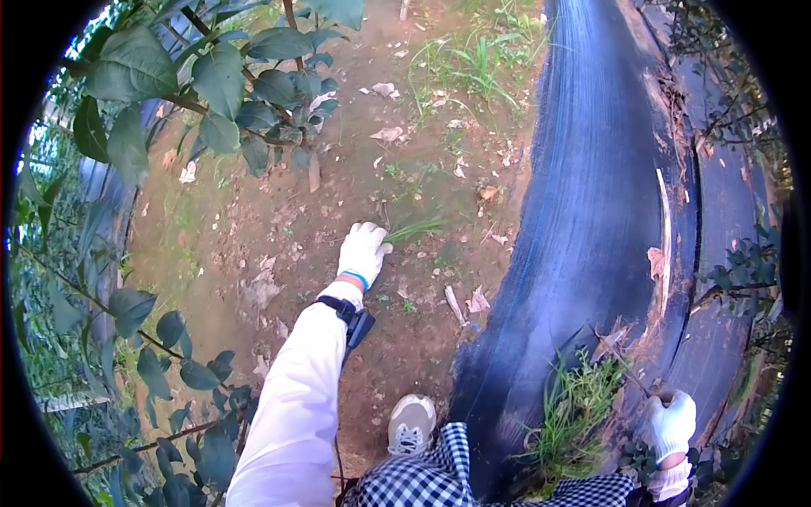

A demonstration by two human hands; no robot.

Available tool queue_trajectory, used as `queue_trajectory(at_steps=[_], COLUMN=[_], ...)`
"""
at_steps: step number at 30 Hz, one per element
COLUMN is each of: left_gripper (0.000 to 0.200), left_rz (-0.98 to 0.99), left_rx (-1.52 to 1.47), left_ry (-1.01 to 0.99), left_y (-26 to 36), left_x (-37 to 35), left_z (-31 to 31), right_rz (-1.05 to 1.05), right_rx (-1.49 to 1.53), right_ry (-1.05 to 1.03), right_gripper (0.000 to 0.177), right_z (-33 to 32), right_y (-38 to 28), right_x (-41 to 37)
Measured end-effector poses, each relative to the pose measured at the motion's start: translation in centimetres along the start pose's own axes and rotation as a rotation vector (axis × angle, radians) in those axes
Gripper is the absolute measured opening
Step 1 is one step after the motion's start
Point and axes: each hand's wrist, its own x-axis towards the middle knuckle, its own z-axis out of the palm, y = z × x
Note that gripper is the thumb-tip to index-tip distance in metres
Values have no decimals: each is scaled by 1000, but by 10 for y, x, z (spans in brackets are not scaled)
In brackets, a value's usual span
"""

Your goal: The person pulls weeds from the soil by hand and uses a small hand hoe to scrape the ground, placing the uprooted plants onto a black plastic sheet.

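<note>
My left hand (365, 253), in a white glove, is stretched forward over the bare soil with its fingers closed around a tuft of grass (416, 229). The blades stick out to the right of the thumb. Down at the lower right, my right hand (673, 422), also gloved in white, is shut on a thin-shafted hand tool (635, 378). Its shaft slants up and left to a brownish, pointed end over the black sheet. Below that end grows a clump of green weeds (579, 401).
Black plastic sheeting (583, 211) runs along the right, with a pale stick (663, 245) on it. Leafy branches (215, 80) hang at the upper left and lower left. More grass (481, 68) grows farther ahead. My shoe (411, 424) stands on the soil.
</note>
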Motion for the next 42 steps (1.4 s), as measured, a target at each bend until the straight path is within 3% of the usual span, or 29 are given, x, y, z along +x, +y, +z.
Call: queue_trajectory(at_steps=[3, 4, 5, 8, 13, 15, 16, 19, 21, 23, 25, 27, 28, 33, 35, 36, 39, 42], left_gripper=[26, 25, 25, 26, 29, 29, 27, 21, 24, 25, 34, 38, 34, 22, 23, 24, 26, 17], left_rz=[-109, -168, -300, -368, -103, -25, -24, 40, -221, -139, 66, 87, 7, -348, -216, -93, 125, -4], left_rx=[-223, -381, -598, -466, -271, 47, 66, -88, -221, -151, -117, 94, 90, -799, -643, -263, -25, 68], left_ry=[44, 179, 174, 188, 220, 113, 76, 206, 338, 367, 332, 168, 56, 365, 266, 257, 127, 84], left_y=[-9, -13, -19, -29, -10, 4, 5, -11, -18, -40, -17, -6, -10, -33, -51, -44, -10, -9], left_x=[9, 8, 3, 0, 57, 72, 79, 89, 98, 114, 126, 138, 151, 148, 138, 132, 128, 139], left_z=[9, 8, 4, -10, 4, 12, 17, 26, 13, 23, 10, 15, 22, 19, 17, 10, 5, 29], right_rz=[2, -1, -2, -5, -38, -13, 2, 18, 4, 10, 24, 51, 61, 75, 60, 49, 50, 60], right_rx=[-15, -18, -20, 4, -7, 1, -1, -5, -16, -18, -20, -19, -16, 7, -1, -6, -1, 10], right_ry=[-2, 4, 8, 5, 28, 31, 31, 28, 52, 40, 36, 36, 32, 52, 56, 56, 43, 66], right_gripper=[20, 20, 20, 20, 19, 19, 20, 20, 21, 20, 20, 19, 19, 19, 19, 19, 19, 19], right_z=[-3, -3, -2, -1, 2, 2, 3, 6, 4, 3, 2, 1, 1, 2, 3, 3, 1, 7], right_y=[-4, -4, -3, -3, -6, -8, -6, -1, -6, -10, -14, -16, -17, -17, -15, -15, -17, -9], right_x=[-2, -2, -2, -1, -5, -3, -3, -2, -4, -4, -4, -6, -7, -7, -6, -5, -6, -7])
